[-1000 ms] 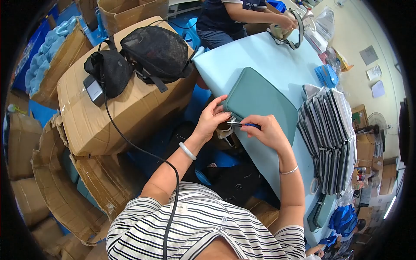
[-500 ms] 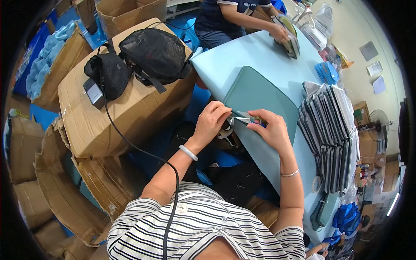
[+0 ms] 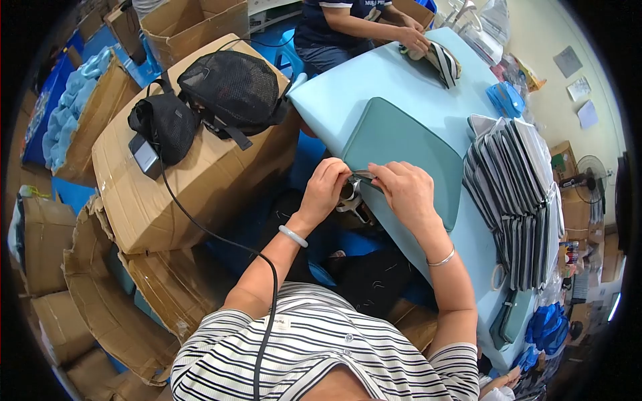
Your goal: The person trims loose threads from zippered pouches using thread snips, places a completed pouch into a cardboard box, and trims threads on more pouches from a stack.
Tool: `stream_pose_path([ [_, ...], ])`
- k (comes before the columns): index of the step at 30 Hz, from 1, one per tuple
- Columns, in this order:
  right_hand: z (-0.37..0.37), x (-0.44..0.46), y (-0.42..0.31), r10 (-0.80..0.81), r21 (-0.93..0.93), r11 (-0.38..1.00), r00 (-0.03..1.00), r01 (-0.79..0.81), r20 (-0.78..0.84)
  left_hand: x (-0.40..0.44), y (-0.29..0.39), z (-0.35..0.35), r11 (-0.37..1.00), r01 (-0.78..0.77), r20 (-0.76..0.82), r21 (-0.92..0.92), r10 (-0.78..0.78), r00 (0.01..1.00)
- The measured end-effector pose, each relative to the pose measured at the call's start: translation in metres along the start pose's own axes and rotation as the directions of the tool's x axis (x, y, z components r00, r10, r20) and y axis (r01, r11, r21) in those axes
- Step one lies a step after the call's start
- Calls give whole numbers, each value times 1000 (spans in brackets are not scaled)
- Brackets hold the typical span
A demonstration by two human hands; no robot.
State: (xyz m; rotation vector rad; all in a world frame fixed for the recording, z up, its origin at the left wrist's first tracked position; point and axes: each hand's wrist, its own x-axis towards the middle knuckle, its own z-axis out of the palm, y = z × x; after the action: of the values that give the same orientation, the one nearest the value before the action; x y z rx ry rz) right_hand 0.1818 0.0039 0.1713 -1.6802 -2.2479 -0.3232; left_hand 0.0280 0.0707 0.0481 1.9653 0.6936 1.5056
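A flat green case (image 3: 406, 150) lies on the light blue table (image 3: 334, 87), its near-left corner between my hands. My left hand (image 3: 324, 189) pinches the case's edge at that corner. Just right of it, my right hand (image 3: 405, 194) is closed at the same edge, with a small metallic tip showing between the two hands. Most of whatever my right hand holds is hidden by its fingers. Below the corner, under the table's edge, a metal part (image 3: 354, 206) shows.
Stacked grey and green cases (image 3: 511, 200) stand at the right. On a cardboard box (image 3: 200, 194) at the left lie black mesh bags (image 3: 231, 87). Across the table a co-worker's hands (image 3: 414, 37) handle a striped item (image 3: 440, 63). A cable crosses my left arm.
The cutter's blades and blue handle, seen earlier in my right hand, no longer show clearly. My right hand has moved closer to my left. The co-worker's item has been turned and lowered.
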Motion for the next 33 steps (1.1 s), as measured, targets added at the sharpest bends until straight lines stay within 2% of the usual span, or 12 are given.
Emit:
stream_pose_path([
  [21,-7,9,3,-11,-21,1000,992,14,125,1,3,0,998,57,-14,-33,-57,998],
  [33,-5,10,4,0,4,1000,990,-1,143,2,1,1,999,43,-4,4,-43,999],
])
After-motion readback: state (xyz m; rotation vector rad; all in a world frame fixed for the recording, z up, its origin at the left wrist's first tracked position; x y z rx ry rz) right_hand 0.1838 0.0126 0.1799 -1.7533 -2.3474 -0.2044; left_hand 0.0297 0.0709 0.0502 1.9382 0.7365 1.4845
